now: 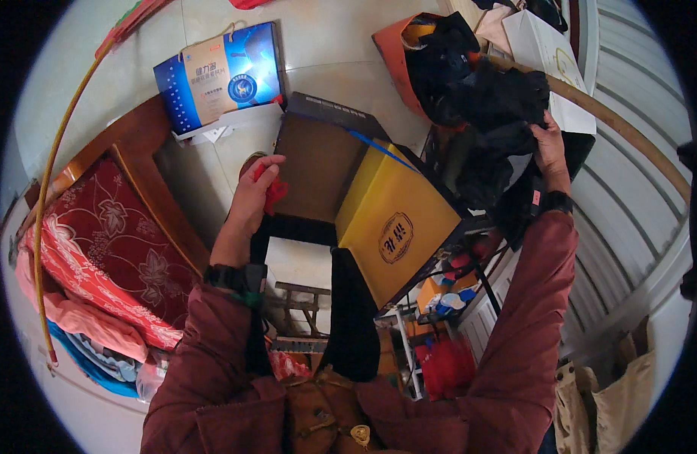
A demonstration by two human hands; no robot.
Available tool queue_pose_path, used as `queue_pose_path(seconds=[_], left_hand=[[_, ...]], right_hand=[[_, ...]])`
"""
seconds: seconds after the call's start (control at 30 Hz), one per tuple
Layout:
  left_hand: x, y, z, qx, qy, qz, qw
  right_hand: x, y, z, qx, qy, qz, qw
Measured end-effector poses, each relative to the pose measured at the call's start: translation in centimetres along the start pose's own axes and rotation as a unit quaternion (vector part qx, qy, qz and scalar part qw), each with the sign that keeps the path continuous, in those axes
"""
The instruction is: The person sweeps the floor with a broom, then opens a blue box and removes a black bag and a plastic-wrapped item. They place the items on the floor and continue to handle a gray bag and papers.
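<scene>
A piece of thin red material (276, 191) hangs from the curled fingers of my left hand (252, 190), at the left side of an open carton. My right hand (549, 143), farther right, grips the edge of a crumpled black cloth or bag (496, 108). That black material spreads over an orange bucket-like container (391, 57) and partly hides it. Between my hands stands the dark carton (334, 110), its brown inside (317, 164) showing. A yellow panel (408, 227) bearing writing lies at the carton's right side.
A blue gift box (218, 76) with a cord handle lies beyond the carton. To the left is a wooden chair (155, 127) with red patterned fabric and piled clothes (93, 306). A long wooden pole (615, 110) crosses before the ribbed white panel (621, 187). A small bench (300, 309) shows below.
</scene>
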State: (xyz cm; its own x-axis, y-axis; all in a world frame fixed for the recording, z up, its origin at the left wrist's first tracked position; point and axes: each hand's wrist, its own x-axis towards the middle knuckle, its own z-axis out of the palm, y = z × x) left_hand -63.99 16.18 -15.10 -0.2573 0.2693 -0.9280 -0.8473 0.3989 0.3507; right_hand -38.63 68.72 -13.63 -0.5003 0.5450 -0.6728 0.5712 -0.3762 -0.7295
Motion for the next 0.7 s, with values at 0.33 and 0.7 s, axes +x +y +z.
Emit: queue_pose_path(seconds=[0.33, 0.7], left_hand=[[0.8, -1.5, -0.3, -0.022, -0.007, 0.014, 1.0], [2.2, -1.1, -2.1, 0.032, 0.03, 0.02, 0.999]], right_hand=[[8.1, 4.1, 11.0, -0.257, 0.054, -0.109, 0.959], [14.7, 10.9, 19.2, -0.8, -0.173, -0.139, 0.557]])
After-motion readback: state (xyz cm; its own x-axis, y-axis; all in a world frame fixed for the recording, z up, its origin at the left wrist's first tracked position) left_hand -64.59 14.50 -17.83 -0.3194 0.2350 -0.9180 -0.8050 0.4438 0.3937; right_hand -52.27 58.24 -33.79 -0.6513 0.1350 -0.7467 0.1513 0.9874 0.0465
